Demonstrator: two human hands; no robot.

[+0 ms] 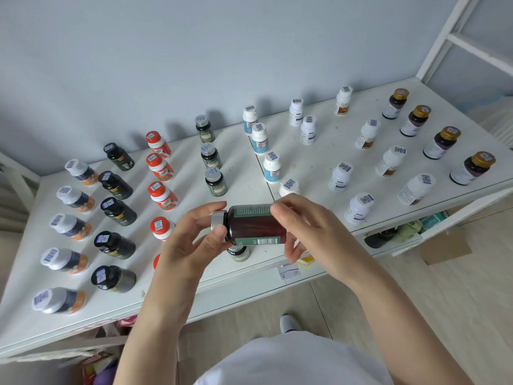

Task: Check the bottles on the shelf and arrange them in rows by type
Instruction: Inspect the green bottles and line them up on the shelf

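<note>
Holding green-label bottle (pixel 255 223) level above front of white shelf (pixel 319 159), silver cap (pixel 218 221) pointing left. Pinching cap with left hand (pixel 191 240): thumb and forefinger curled onto its rim, other fingers not clearly seen. Clamping base end with right hand (pixel 308 229): fingers bent together over top, thumb underneath.

Counted standing on shelf, left to right:
- 5 orange-label bottles (pixel 69 226)
- 5 black bottles (pixel 118 211)
- 5 red-cap bottles (pixel 162 195), nearest mostly hidden behind left hand
- 4 green-label mates (pixel 216 182), nearest partly hidden under held one
- 4 blue-label bottles (pixel 259 137), nearest partly hidden
- 4 navy-label bottles (pixel 340 176)
- 4 brown-label bottles (pixel 390 161)
- 4 gold-cap bottles (pixel 441 141)
</note>
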